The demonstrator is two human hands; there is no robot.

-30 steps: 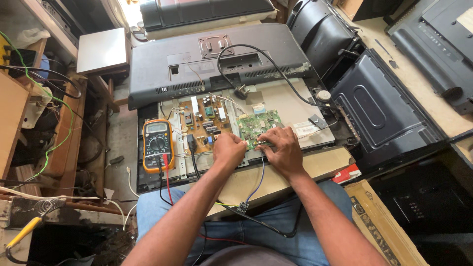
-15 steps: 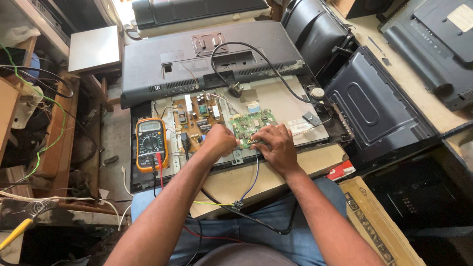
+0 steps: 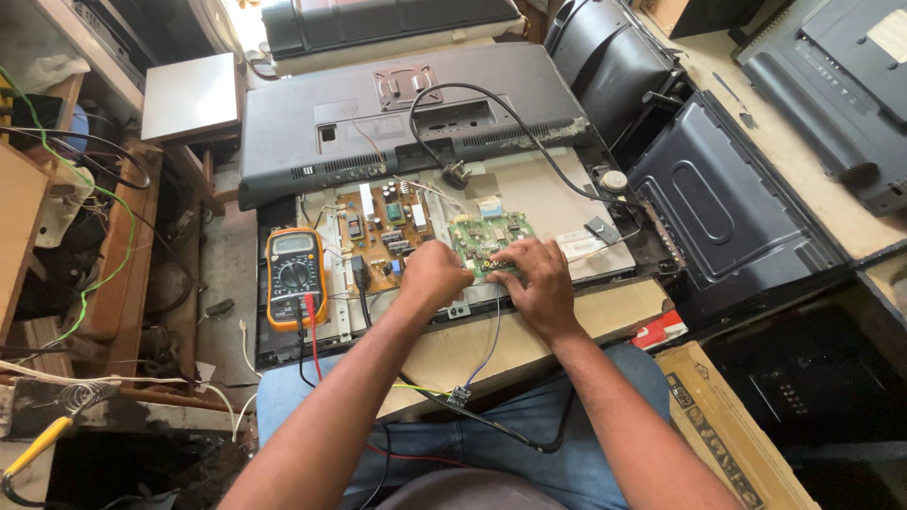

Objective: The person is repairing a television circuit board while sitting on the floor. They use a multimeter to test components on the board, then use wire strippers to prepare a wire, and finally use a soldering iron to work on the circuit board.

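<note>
Over the last second the view has slid, so that the whole scene sits lower and further right in the frame. The orange multimeter, which lay left of centre at mid-height, now sits a little lower and nearer the centre. More of the grey back cover shows above the open set, and the dark cover at the upper edge has come further into the picture.

The left hand and the right hand have stayed close together on the green circuit board. The right hand's fingers now reach slightly further onto the board's lower edge than they did a second ago.
</note>
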